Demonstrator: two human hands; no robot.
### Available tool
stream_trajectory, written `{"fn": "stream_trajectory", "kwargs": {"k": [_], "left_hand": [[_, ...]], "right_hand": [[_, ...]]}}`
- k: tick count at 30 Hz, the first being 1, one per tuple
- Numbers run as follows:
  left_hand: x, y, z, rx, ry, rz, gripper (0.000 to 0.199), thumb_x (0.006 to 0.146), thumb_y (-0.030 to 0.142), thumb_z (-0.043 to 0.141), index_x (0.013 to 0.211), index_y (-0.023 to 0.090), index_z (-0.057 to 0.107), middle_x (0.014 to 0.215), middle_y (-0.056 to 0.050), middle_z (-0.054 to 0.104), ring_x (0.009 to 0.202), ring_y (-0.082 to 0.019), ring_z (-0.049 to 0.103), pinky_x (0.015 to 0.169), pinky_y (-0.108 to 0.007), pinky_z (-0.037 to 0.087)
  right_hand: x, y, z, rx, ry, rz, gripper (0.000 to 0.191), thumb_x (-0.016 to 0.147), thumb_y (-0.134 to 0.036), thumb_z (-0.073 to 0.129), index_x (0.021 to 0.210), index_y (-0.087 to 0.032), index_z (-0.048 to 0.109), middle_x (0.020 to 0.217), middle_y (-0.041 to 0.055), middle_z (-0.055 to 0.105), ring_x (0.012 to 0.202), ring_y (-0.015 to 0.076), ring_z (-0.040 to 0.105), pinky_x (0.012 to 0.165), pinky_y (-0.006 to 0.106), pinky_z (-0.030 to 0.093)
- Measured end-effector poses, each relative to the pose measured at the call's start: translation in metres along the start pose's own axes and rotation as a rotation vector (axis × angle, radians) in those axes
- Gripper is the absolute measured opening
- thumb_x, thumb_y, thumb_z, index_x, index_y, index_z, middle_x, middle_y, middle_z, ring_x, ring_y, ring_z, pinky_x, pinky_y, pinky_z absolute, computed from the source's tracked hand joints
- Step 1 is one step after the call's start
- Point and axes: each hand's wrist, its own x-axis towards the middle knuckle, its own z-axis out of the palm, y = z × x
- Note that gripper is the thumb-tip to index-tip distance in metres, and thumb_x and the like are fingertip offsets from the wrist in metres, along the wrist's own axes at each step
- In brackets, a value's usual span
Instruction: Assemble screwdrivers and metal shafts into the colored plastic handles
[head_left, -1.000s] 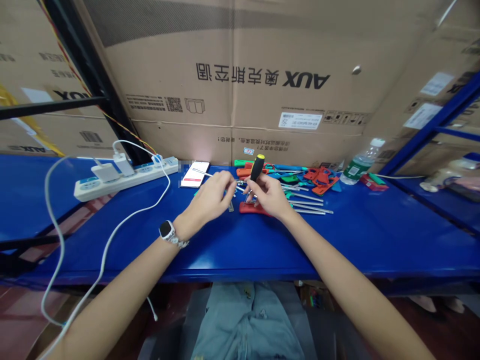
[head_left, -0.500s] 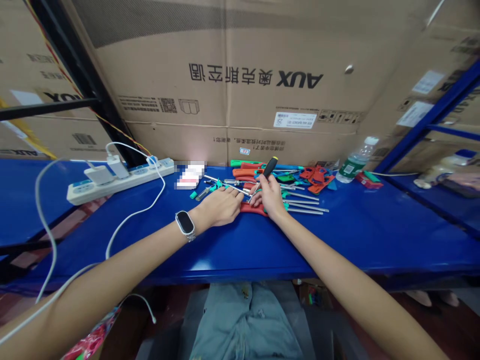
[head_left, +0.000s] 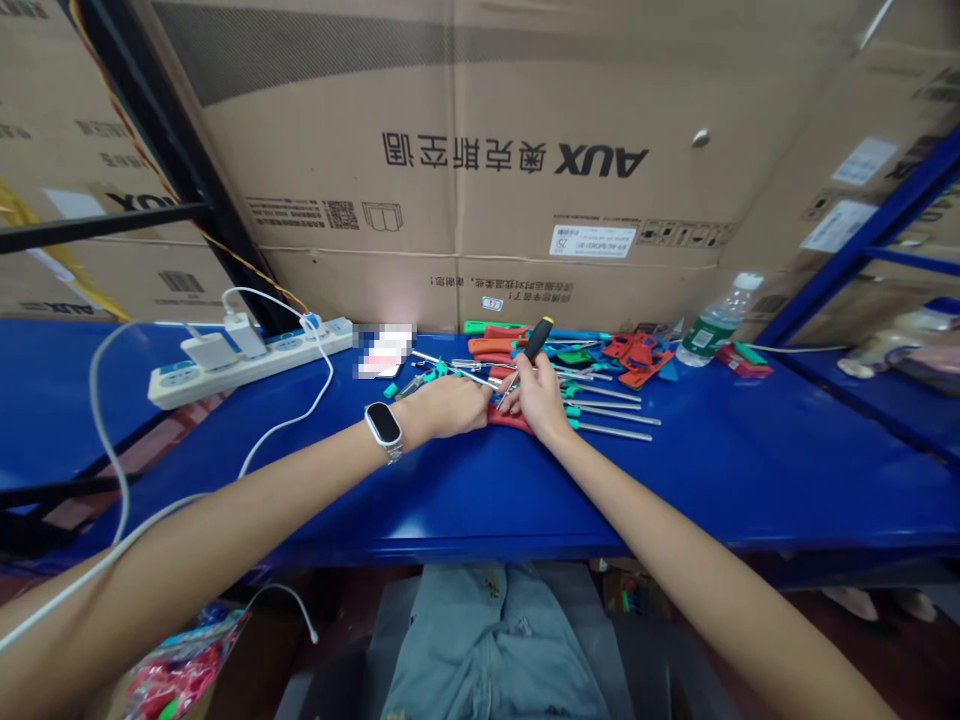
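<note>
A screwdriver with a black handle and yellow end (head_left: pixel 538 338) is held in my right hand (head_left: pixel 541 396), its shaft slanting down to the left. My left hand (head_left: pixel 463 405) is closed just left of it, its fingertips by the screwdriver's tip and a metal rod; what it grips is too small to make out. Beneath and beside both hands lie tools with red handles (head_left: pixel 510 418), green collars and metal rods (head_left: pixel 615 432). Orange and red plastic pieces (head_left: pixel 637 357) are piled at the right end of the tools.
A white power strip (head_left: pixel 247 362) with chargers and cables stands at the left. Behind the blue table (head_left: pixel 480 500) rises a large cardboard box (head_left: pixel 480 100). A water bottle (head_left: pixel 712 325) and a small red box (head_left: pixel 742 362) are at the right.
My left hand has moved slightly right, closer to my right hand, and its wrist has turned a little. My right hand keeps the screwdriver in nearly the same place. The view has shifted slightly.
</note>
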Motion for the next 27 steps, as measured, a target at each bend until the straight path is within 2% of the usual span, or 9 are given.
{"fn": "stream_trajectory", "kwargs": {"k": [4,8,12,17,21,24,27], "left_hand": [[-0.0030,-0.0009,-0.0032,-0.017,-0.094,-0.052,0.023,0.096,0.024,0.049,0.094,0.012,0.068,0.080,-0.012,0.073,0.075,-0.025,0.071,0.071,-0.034,0.052],[-0.0042,-0.0011,-0.0043,-0.078,-0.091,-0.102,0.025,0.096,0.029,0.052,0.091,0.013,0.069,0.079,-0.011,0.072,0.075,-0.025,0.070,0.071,-0.034,0.052],[-0.0036,0.0018,-0.0056,-0.029,-0.083,-0.106,0.027,0.096,0.027,0.050,0.086,0.012,0.070,0.077,-0.012,0.071,0.074,-0.025,0.070,0.071,-0.034,0.052],[-0.0029,0.0061,-0.0029,0.116,-0.094,-0.071,0.037,0.102,0.032,0.037,0.106,0.010,0.066,0.080,-0.014,0.071,0.075,-0.027,0.071,0.069,-0.037,0.052],[-0.0015,0.0072,0.0020,0.134,-0.102,-0.075,0.033,0.099,0.022,0.037,0.114,0.009,0.063,0.084,-0.016,0.072,0.076,-0.027,0.071,0.068,-0.036,0.051],[0.0003,0.0084,0.0003,0.085,-0.124,-0.064,0.030,0.097,0.018,0.040,0.111,0.007,0.065,0.081,-0.015,0.072,0.073,-0.027,0.071,0.068,-0.036,0.051],[0.0014,0.0057,-0.0050,0.017,-0.106,-0.072,0.026,0.097,0.020,0.044,0.096,0.011,0.068,0.076,-0.012,0.070,0.070,-0.024,0.068,0.068,-0.034,0.049]], "right_hand": [[0.0001,0.0001,0.0005,-0.042,0.030,0.003,0.024,0.099,-0.049,0.048,0.098,-0.026,0.040,0.060,-0.0064,0.061,0.037,0.0156,0.059,0.036,0.024,0.040],[0.0011,0.0009,0.0005,-0.067,0.044,-0.003,0.025,0.099,-0.049,0.050,0.098,-0.027,0.039,0.061,-0.0064,0.061,0.038,0.0154,0.059,0.037,0.024,0.042],[0.0013,0.0015,0.0012,-0.066,0.049,-0.014,0.020,0.100,-0.043,0.049,0.097,-0.027,0.038,0.060,-0.0070,0.060,0.037,0.0148,0.059,0.037,0.024,0.042],[0.0004,0.0002,0.0020,-0.058,0.055,-0.009,0.016,0.101,-0.039,0.048,0.097,-0.027,0.039,0.061,-0.0066,0.061,0.036,0.0150,0.058,0.037,0.024,0.041],[-0.0004,0.0010,0.0019,-0.054,0.041,-0.020,0.020,0.100,-0.042,0.050,0.095,-0.027,0.037,0.061,-0.0065,0.061,0.037,0.0157,0.058,0.037,0.026,0.044],[-0.0010,0.0025,0.0020,-0.060,0.038,-0.050,0.021,0.100,-0.042,0.050,0.093,-0.027,0.037,0.062,-0.0068,0.061,0.037,0.0151,0.058,0.037,0.026,0.044],[-0.0012,0.0023,0.0021,-0.063,0.052,-0.047,0.021,0.100,-0.041,0.051,0.093,-0.027,0.037,0.061,-0.0067,0.061,0.037,0.0145,0.058,0.036,0.024,0.044]]}}
